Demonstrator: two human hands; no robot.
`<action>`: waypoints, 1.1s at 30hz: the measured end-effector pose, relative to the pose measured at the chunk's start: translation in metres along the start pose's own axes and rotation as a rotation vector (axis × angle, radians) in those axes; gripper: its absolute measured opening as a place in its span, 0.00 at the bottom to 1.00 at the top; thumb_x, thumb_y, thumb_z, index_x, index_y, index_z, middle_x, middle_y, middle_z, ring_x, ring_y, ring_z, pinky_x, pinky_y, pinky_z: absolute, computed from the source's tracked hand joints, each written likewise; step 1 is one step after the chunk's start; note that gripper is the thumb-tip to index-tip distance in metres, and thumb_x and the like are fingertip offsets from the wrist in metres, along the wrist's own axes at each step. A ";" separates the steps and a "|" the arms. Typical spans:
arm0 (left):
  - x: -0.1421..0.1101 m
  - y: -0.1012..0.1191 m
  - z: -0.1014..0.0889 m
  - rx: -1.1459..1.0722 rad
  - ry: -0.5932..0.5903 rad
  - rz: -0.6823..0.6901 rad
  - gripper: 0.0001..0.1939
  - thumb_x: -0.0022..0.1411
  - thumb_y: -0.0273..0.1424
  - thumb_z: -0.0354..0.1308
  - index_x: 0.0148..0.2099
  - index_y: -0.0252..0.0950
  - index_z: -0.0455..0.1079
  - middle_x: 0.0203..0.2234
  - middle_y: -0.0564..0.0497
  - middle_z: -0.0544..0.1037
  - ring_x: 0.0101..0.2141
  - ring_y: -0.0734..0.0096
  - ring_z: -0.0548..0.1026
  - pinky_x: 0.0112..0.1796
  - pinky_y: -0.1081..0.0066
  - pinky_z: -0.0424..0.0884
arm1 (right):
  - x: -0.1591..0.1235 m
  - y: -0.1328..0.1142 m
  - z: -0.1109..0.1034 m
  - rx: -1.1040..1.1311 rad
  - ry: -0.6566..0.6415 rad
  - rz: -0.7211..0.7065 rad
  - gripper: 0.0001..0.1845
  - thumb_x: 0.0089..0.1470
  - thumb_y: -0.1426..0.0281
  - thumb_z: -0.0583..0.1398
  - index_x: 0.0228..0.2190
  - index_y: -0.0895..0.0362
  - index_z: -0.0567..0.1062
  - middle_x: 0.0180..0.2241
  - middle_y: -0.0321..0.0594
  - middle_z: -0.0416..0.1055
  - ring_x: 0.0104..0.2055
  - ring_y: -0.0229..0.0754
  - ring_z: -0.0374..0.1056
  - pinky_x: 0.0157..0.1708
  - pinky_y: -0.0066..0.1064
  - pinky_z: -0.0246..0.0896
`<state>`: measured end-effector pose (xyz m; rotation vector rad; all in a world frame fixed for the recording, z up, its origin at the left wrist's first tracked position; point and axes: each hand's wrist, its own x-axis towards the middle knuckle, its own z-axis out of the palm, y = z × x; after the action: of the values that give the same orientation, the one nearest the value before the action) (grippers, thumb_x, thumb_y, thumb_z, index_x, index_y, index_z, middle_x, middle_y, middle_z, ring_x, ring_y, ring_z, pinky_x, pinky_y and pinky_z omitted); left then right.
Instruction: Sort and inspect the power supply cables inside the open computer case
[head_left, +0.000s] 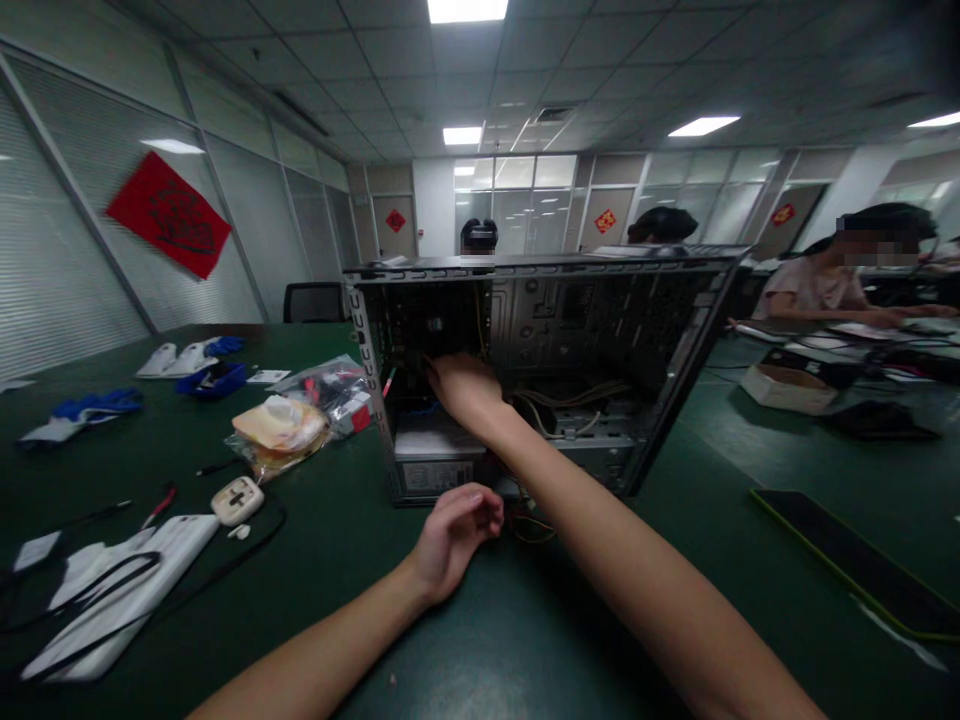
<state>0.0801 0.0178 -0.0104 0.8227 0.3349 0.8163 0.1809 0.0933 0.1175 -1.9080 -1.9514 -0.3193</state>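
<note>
An open computer case point(555, 262) stands on the green table, its inside facing me. My right hand point(466, 390) reaches into its left part, near the motherboard and above the power supply point(433, 472). Those fingers look closed together, and whatever lies between them is hidden in the dark. Just in front of the case, my left hand point(457, 540) rests on the table, loosely curled, with nothing seen in it. Thin cables point(536, 525) hang out at the bottom beside it. More cables point(555, 415) lie inside the case at right.
On the left are plastic bags point(281, 430), blue-and-white gloves point(94, 408), a blue tray point(212, 380), a white power strip point(127, 600) with black cords and a small white case point(237, 500). A black mat point(855, 560) and a cardboard box point(787, 385) lie right. Other people sit beyond.
</note>
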 end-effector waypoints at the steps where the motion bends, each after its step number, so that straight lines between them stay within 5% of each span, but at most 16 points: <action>1: 0.000 0.000 0.000 -0.002 0.003 -0.002 0.09 0.51 0.32 0.65 0.29 0.29 0.76 0.26 0.47 0.73 0.29 0.71 0.68 0.32 0.71 0.62 | 0.001 -0.001 0.000 -0.001 -0.002 0.004 0.19 0.67 0.66 0.49 0.45 0.61 0.77 0.42 0.57 0.76 0.44 0.53 0.75 0.41 0.38 0.68; 10: 0.000 -0.004 -0.004 0.031 0.010 -0.019 0.09 0.52 0.32 0.65 0.30 0.29 0.77 0.26 0.46 0.75 0.30 0.69 0.70 0.33 0.70 0.63 | 0.011 -0.013 0.005 0.009 -0.006 0.008 0.20 0.68 0.70 0.47 0.43 0.61 0.77 0.41 0.56 0.77 0.42 0.50 0.75 0.40 0.36 0.68; 16: 0.006 0.016 -0.001 -0.017 -0.024 0.049 0.14 0.55 0.32 0.64 0.44 0.32 0.75 0.28 0.47 0.76 0.31 0.70 0.71 0.33 0.72 0.64 | 0.004 -0.015 -0.005 0.011 0.036 -0.042 0.24 0.68 0.63 0.48 0.40 0.63 0.79 0.39 0.57 0.77 0.41 0.50 0.75 0.38 0.33 0.67; 19: 0.011 0.037 -0.001 -0.055 -0.030 0.089 0.11 0.60 0.33 0.60 0.44 0.33 0.74 0.28 0.48 0.75 0.30 0.70 0.71 0.33 0.73 0.66 | -0.019 -0.004 -0.015 0.001 0.095 -0.112 0.25 0.68 0.62 0.47 0.37 0.62 0.78 0.36 0.54 0.77 0.38 0.49 0.74 0.35 0.33 0.64; 24: 0.020 0.069 -0.003 -0.154 -0.027 0.007 0.17 0.68 0.37 0.50 0.49 0.31 0.72 0.30 0.47 0.76 0.29 0.70 0.73 0.34 0.70 0.70 | -0.097 0.046 -0.012 -0.048 0.413 -0.480 0.20 0.65 0.68 0.52 0.24 0.59 0.75 0.24 0.42 0.71 0.28 0.41 0.67 0.28 0.31 0.53; 29: 0.031 0.083 0.004 -0.247 -0.055 -0.020 0.23 0.71 0.41 0.42 0.43 0.30 0.72 0.29 0.48 0.75 0.27 0.69 0.73 0.31 0.67 0.70 | -0.167 0.091 0.022 0.021 0.400 -0.653 0.19 0.64 0.72 0.54 0.21 0.59 0.72 0.19 0.35 0.65 0.20 0.34 0.57 0.23 0.32 0.45; 33: 0.035 0.082 0.007 -0.245 -0.058 -0.005 0.25 0.72 0.41 0.39 0.40 0.32 0.73 0.21 0.54 0.69 0.20 0.75 0.65 0.30 0.69 0.69 | -0.178 0.102 0.038 0.075 0.372 -0.650 0.19 0.63 0.73 0.53 0.21 0.59 0.71 0.19 0.35 0.65 0.20 0.34 0.57 0.23 0.31 0.46</action>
<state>0.0655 0.0741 0.0576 0.6144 0.1815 0.8088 0.2775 -0.0472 -0.0036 -1.0217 -2.2129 -0.7083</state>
